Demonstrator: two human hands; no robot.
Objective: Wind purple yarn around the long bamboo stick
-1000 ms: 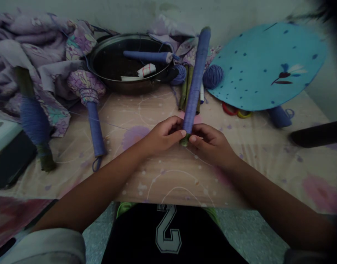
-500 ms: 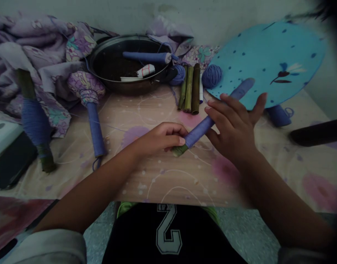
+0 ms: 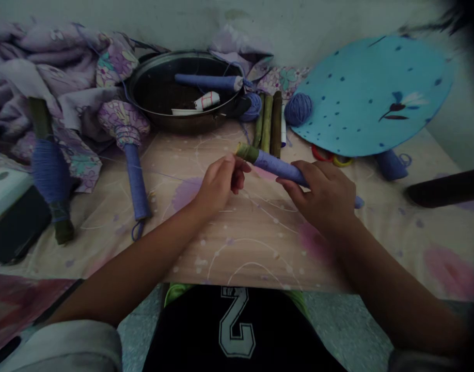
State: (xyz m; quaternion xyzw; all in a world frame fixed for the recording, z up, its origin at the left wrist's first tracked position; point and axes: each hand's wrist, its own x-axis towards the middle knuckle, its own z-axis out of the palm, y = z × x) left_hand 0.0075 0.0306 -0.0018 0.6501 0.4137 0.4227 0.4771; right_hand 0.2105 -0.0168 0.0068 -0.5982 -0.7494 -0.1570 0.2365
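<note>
My right hand [image 3: 326,194] is closed around a stick wrapped in blue-purple yarn [image 3: 278,166]. Its bare green end [image 3: 247,152] points to the upper left, and its other end shows past my palm. My left hand [image 3: 221,178] has curled fingers, its thumb side right by the green end; whether it touches the stick, or what it pinches, I cannot make out. A thin thread runs across the cloth from the left towards this hand. Further left lie a cloth-headed stick with a yarn-wrapped handle [image 3: 136,181] and a thick yarn-wound stick [image 3: 51,170].
At the back stands a dark pan [image 3: 144,106] holding another wrapped stick. Beside it are bare green sticks [image 3: 266,124], a ball of blue yarn [image 3: 299,109] and a blue round fan-like panel [image 3: 361,93]. A dark rod [image 3: 446,187] juts in from the right. Crumpled cloth [image 3: 66,67] fills the back left.
The stick has swung round, its green end moving up and away. My right hand has gone from spread fingers to a grip around it; my left hand has let go of its former hold.
</note>
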